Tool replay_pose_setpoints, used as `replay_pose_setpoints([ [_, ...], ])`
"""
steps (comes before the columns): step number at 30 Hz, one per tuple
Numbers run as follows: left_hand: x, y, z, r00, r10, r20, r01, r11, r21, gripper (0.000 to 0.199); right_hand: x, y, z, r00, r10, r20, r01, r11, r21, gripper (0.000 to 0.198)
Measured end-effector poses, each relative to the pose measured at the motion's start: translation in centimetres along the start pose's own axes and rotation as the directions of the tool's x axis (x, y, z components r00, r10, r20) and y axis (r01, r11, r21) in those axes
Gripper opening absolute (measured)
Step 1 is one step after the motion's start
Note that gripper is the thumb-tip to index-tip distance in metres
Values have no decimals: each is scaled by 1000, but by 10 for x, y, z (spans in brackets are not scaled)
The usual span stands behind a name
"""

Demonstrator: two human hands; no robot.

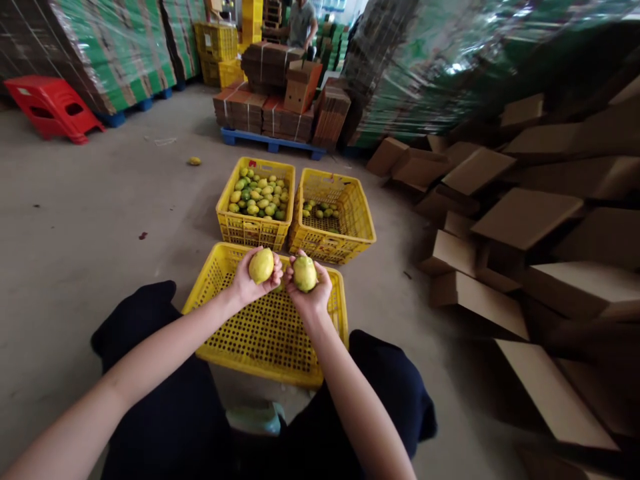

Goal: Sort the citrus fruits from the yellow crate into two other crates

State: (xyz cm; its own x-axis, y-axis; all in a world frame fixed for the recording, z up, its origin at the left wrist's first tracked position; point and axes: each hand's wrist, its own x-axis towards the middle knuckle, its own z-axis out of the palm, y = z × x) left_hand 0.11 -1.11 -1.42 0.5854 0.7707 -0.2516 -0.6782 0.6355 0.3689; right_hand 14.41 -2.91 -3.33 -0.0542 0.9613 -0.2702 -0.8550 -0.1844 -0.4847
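Observation:
My left hand is closed round a yellow lemon. Close beside it, my right hand grips a second lemon, greener and with a knobbly end. Both hands are held over a yellow perforated crate between my knees. A little yellow-green fruit shows behind my fingers, mostly hidden. Beyond this crate stands a yellow crate filled with yellow and green lemons. To its right, another yellow crate has several lemons at its far left end.
One lemon lies on the floor. Cardboard bundles sit on a blue pallet ahead. Open cardboard boxes crowd the right. A red stool stands at the left, and a person is at the back.

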Motion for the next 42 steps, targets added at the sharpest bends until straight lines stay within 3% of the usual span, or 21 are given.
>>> replay_pose_setpoints([
  [3,4,-2,-5,980,66,-188,-97,982,-163,23,3,7,-3,999,-20,-26,22,998,60,24],
  [5,7,-1,-8,961,135,-243,-180,968,-173,18,3,11,-4,1000,-27,3,27,999,43,19],
  [8,9,2,-10,957,184,-226,-215,969,-122,16,3,15,-5,999,16,31,-16,1000,14,15],
  [13,7,1,-9,967,183,-178,-207,970,-125,33,1,18,-2,999,26,-26,-24,997,71,20],
  [20,7,-2,-6,955,166,-248,-212,962,-173,38,-9,14,1,999,8,-46,-4,998,68,22],
  [32,7,-2,-3,965,110,-237,-162,964,-213,15,-11,16,2,997,70,-22,-68,994,84,14],
  [36,8,-3,-3,946,96,-309,-190,938,-289,22,-10,14,1,992,66,-103,-50,987,153,25],
  [42,9,-4,-5,922,97,-375,-217,931,-294,33,-11,11,4,995,41,-95,-26,988,149,32],
])
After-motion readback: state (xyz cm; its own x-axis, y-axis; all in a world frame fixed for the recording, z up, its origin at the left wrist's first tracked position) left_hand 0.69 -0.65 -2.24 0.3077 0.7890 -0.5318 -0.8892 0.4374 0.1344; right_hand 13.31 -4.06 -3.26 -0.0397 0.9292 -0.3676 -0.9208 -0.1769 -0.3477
